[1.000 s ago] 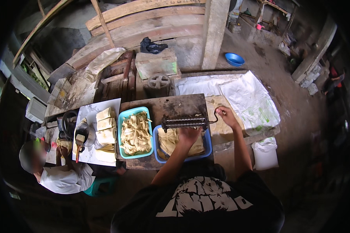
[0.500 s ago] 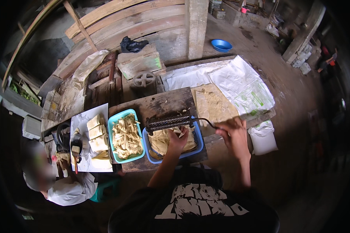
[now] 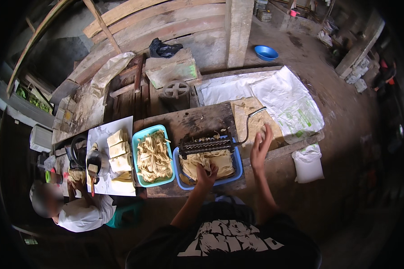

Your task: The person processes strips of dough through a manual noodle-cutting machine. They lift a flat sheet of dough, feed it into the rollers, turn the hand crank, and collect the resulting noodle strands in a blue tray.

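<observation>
A dark hand-cranked noodle cutter (image 3: 207, 146) with ridged rollers lies across the blue basin (image 3: 240, 172). Its bent crank handle (image 3: 249, 120) sticks up to the right with no hand on it. Below the rollers, my left hand (image 3: 206, 175) is closed around pale dough strips (image 3: 201, 161) that hang from the cutter. My right hand (image 3: 260, 150) is raised beside the basin, fingers apart and holding nothing. Flat dough sheets (image 3: 221, 165) lie in the basin near my left hand. To the left, a turquoise tray (image 3: 171, 175) holds a heap of cut noodles (image 3: 151, 157).
At the left, a seated person (image 3: 83, 213) works by a white board (image 3: 99, 134) bearing stacked dough sheets (image 3: 119, 154) and a brush (image 3: 92, 177). Floury wood (image 3: 251, 110) and white sacking (image 3: 287, 94) lie beyond the crank. A filled white sack (image 3: 308, 165) stands at right.
My right hand has let go of the crank and opened; the crank has swung up and away. My left hand has closed on the strips under the cutter. The view has shifted slightly.
</observation>
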Motion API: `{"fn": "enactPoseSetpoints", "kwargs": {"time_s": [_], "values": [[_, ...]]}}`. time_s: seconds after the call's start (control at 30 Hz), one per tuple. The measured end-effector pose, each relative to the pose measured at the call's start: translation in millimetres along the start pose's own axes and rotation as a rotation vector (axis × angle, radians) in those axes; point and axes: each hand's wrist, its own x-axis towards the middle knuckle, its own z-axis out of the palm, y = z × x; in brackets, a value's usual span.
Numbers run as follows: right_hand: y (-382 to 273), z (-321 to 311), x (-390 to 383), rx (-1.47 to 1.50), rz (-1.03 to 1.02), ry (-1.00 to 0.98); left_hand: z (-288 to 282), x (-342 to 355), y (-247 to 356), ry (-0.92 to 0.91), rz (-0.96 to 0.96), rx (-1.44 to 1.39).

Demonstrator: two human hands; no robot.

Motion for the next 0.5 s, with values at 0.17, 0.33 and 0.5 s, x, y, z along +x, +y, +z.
{"fn": "enactPoseSetpoints", "kwargs": {"time_s": [0.17, 0.33, 0.5], "values": [[5, 6, -82, 0.535, 0.646, -0.47, -16, -5, 15, 0.052, 0.026, 0.148], [-25, 32, -96, 0.99, 0.866, -0.495, -7, -12, 36, 0.417, -0.361, -0.418], [-14, 42, -117, 1.287, 1.027, -0.4, -40, -36, 20, 0.209, -0.193, -0.22]]}}
